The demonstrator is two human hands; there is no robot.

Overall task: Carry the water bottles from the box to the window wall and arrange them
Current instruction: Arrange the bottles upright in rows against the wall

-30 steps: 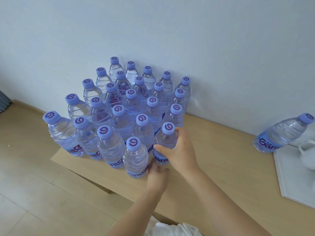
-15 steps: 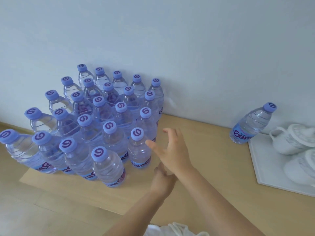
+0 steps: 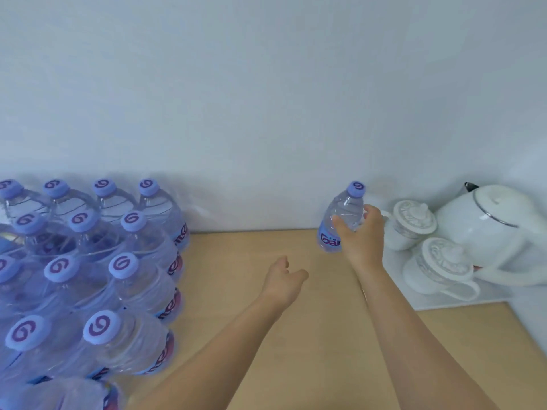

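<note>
Water bottles point(image 3: 88, 279): packed cluster fills the left of the head view, upright, touching one another, lavender caps with purple swirl logo. Nearest ones at the lower-left edge are blurred and cropped. Cluster stands on the wooden tabletop point(image 3: 296, 350), back row right up against the pale wall point(image 3: 266, 99).

Left hand point(image 3: 284, 279): over bare tabletop between the cluster and the lone bottle, fingers loosely curled, holding nothing, not touching any bottle.

Right hand point(image 3: 359, 236): reaches further out, fingers and thumb wrapped around the upper body of a single bottle point(image 3: 343, 217). That bottle sits well apart from the cluster, near the wall, tilted with its cap leaning right. Label partly visible below the grip. Can't tell if its base touches the tabletop.

Just right of that bottle: white tray point(image 3: 444, 303) carrying two white lidded cups point(image 3: 414, 220) and a white kettle point(image 3: 485, 226) behind them, in the corner by the wall. Nearer cup's handle points toward the tray's front edge.
</note>
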